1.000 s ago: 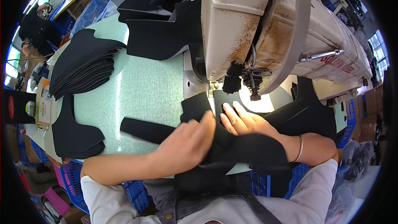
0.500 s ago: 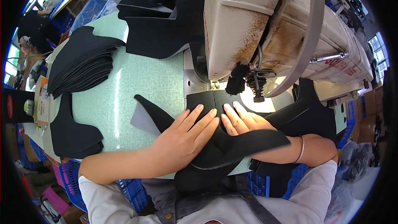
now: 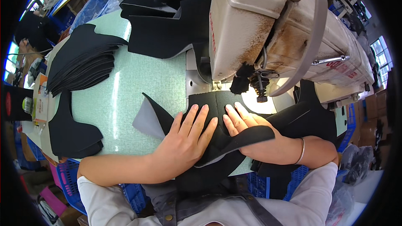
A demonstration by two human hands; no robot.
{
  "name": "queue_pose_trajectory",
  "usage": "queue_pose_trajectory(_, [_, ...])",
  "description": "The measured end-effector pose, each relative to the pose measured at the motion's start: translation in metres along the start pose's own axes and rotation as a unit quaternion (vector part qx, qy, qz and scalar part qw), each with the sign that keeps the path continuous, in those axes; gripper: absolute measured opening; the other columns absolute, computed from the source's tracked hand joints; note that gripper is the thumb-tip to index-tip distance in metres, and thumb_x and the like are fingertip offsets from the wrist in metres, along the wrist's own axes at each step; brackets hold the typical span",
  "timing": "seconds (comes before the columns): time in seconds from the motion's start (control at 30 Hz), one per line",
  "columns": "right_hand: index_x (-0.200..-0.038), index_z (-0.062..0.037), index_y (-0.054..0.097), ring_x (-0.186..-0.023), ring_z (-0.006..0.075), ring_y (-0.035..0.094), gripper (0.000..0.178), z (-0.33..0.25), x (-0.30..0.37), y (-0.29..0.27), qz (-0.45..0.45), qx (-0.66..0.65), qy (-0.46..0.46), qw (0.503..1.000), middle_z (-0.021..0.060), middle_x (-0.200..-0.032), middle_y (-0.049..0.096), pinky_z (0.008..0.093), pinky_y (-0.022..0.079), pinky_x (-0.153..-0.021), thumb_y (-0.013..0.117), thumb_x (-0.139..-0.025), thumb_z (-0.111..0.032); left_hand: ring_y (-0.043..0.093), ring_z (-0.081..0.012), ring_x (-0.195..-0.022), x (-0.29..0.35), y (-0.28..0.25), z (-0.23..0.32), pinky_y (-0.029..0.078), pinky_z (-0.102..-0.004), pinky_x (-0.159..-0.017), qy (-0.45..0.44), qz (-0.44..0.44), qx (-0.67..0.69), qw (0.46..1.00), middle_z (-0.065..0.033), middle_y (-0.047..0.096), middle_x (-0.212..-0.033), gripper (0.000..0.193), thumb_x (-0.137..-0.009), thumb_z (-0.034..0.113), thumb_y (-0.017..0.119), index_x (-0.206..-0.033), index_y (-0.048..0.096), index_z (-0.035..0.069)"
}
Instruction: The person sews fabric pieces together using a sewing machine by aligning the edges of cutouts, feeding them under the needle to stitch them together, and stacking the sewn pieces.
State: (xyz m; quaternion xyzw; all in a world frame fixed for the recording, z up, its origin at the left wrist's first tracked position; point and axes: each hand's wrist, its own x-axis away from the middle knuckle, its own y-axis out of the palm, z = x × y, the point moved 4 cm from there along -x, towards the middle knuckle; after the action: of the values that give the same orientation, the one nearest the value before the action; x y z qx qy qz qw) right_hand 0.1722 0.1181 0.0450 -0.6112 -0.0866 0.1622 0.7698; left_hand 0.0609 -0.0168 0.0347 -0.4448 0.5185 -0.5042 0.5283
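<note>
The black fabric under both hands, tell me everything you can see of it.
The black fabric looks matte, soft and fairly thick. It lies on the pale green table, its far edge close to the sewing machine. A thin, seam-like line runs down it between the left hand and right hand, whose fingers rest on it. A flap on the left is turned over, showing a grey underside; another curls up across the back of the right hand.

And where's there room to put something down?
On the green tabletop, between the stack of cut black panels and the sewing machine. It's crowded around the left hand and right hand, both resting on seamed black fabric.
</note>
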Motion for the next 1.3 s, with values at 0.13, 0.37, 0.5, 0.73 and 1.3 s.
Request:
queue_pose_trajectory(0.13, [-0.118, 0.0134, 0.059, -0.114, 0.0413, 0.058, 0.05, 0.0, -0.002, 0.001, -0.005, -0.016, 0.008, 1.0, 0.031, -0.124, 0.057, 0.0405, 0.052, -0.09, 0.059, -0.077, -0.015, 0.041, -0.0461, -0.13, -0.002, 0.002, -0.001, 0.039, -0.0533, -0.103, -0.006, -0.01, 0.001, 1.0, -0.0317, 0.038, -0.141, 0.06, -0.079, 0.008, 0.056, -0.136, 0.045, -0.004])
queue_pose_trajectory(0.37, [-0.117, 0.0128, 0.059, -0.11, 0.0368, 0.06, 0.049, 0.006, -0.007, 0.001, -0.002, -0.021, 0.024, 0.999, 0.0301, -0.123, 0.058, 0.0399, 0.051, -0.091, 0.059, -0.076, -0.015, 0.042, -0.0436, -0.13, -0.009, 0.004, -0.009, 0.039, -0.0522, -0.103, -0.012, 0.024, 0.003, 1.0, -0.0296, 0.041, -0.14, 0.058, -0.079, 0.009, 0.056, -0.135, 0.046, -0.003])
queue_pose_trajectory(0.5, [-0.117, 0.0122, 0.06, -0.113, 0.0376, 0.059, 0.048, 0.01, -0.01, -0.001, -0.008, -0.007, 0.017, 1.0, 0.0291, -0.122, 0.059, 0.0396, 0.051, -0.091, 0.058, -0.076, -0.014, 0.045, -0.043, -0.129, -0.011, 0.006, -0.012, 0.04, -0.0518, -0.103, -0.004, 0.045, -0.002, 0.999, -0.0291, 0.045, -0.138, 0.055, -0.081, 0.013, 0.057, -0.132, 0.049, -0.003])
queue_pose_trajectory(0.73, [-0.123, 0.0095, 0.057, -0.118, 0.0375, 0.057, 0.049, 0.012, -0.013, 0.002, -0.026, -0.031, 0.041, 0.998, 0.0271, -0.128, 0.057, 0.0427, 0.046, -0.1, 0.06, -0.078, -0.011, 0.046, -0.0423, -0.128, -0.01, 0.011, -0.014, 0.041, -0.0517, -0.102, -0.007, 0.069, -0.014, 0.997, -0.0299, 0.047, -0.137, 0.05, -0.085, 0.017, 0.053, -0.13, 0.051, -0.005])
queue_pose_trajectory(1.3, [-0.129, 0.0059, 0.052, -0.123, 0.0372, 0.053, 0.053, 0.024, -0.011, 0.001, -0.066, -0.133, 0.061, 0.987, 0.0253, -0.135, 0.051, 0.0401, 0.045, -0.103, 0.057, -0.08, -0.013, 0.053, -0.0384, -0.12, -0.01, -0.001, -0.02, 0.045, -0.0462, -0.095, 0.028, 0.117, -0.014, 0.993, -0.0228, 0.053, -0.132, 0.048, -0.082, 0.016, 0.058, -0.127, 0.056, -0.001])
